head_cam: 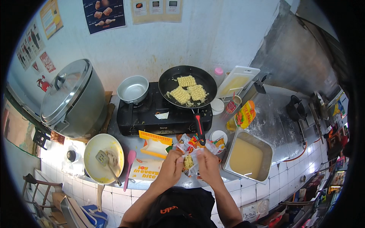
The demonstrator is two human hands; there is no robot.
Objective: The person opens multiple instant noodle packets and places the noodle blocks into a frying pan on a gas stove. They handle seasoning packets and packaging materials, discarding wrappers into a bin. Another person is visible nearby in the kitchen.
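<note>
Between my hands is an instant noodle packet (pixel 193 165), torn wide, with a pale noodle block (pixel 188 162) showing inside. My left hand (pixel 173 166) grips its left edge and my right hand (pixel 207 164) its right edge. Beyond them, several colourful instant noodle wrappers (pixel 192 142) lie heaped on the steel counter. A black frying pan (pixel 174 77) on the two-burner gas stove (pixel 148 124) holds three dry noodle blocks (pixel 186 81); its black-and-red handle (pixel 200 128) points towards me. An empty metal saucepan (pixel 133 89) sits on the left burner.
A large lidded metal pot (pixel 85 108) stands at left. Nearer are a cream pan (pixel 94 148) with a slotted turner (pixel 103 159), a pink spatula (pixel 129 168) and an open cardboard box (pixel 155 148). To the right, a steel container (pixel 268 159) holds beige liquid beside a yellow pouch (pixel 245 114).
</note>
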